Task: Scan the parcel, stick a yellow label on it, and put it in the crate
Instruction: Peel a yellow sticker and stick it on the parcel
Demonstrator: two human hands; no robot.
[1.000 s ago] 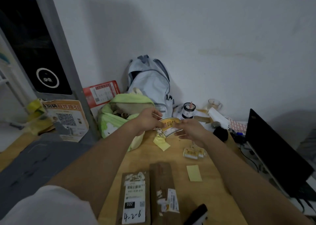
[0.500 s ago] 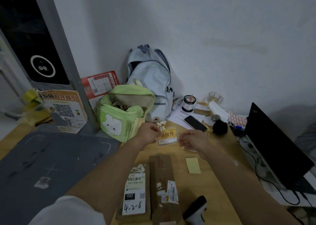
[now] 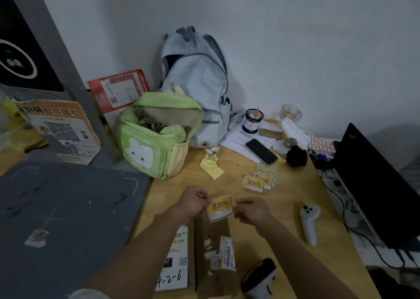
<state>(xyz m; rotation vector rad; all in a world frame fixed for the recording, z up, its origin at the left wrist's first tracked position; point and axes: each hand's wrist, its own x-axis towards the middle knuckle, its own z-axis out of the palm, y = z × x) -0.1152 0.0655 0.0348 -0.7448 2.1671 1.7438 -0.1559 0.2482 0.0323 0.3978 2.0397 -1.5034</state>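
I hold one yellow label point(image 3: 220, 207) stretched between both hands, just above the far end of two brown cardboard parcels. My left hand point(image 3: 193, 200) pinches its left edge and my right hand point(image 3: 250, 211) pinches its right edge. The right parcel point(image 3: 216, 253) carries a small barcode sticker. The left parcel point(image 3: 179, 260) has a white shipping label marked 4-2-6, partly hidden by my left forearm. A black-and-white barcode scanner point(image 3: 259, 278) lies near the table's front edge. No crate is in view.
A stack of yellow labels point(image 3: 261, 180) and peeled backing paper point(image 3: 211, 169) lie on the wooden table point(image 3: 284, 207). A white handheld device point(image 3: 309, 221) lies right. Green bag point(image 3: 156, 137), blue backpack point(image 3: 197, 82), phone point(image 3: 261, 151), black monitor point(image 3: 375, 185), grey platform point(image 3: 63, 219) at left.
Both hands drew the yellow label back from the far middle of the table toward me, down to just above the parcels. The view tilted down, bringing the scanner and white device into sight.
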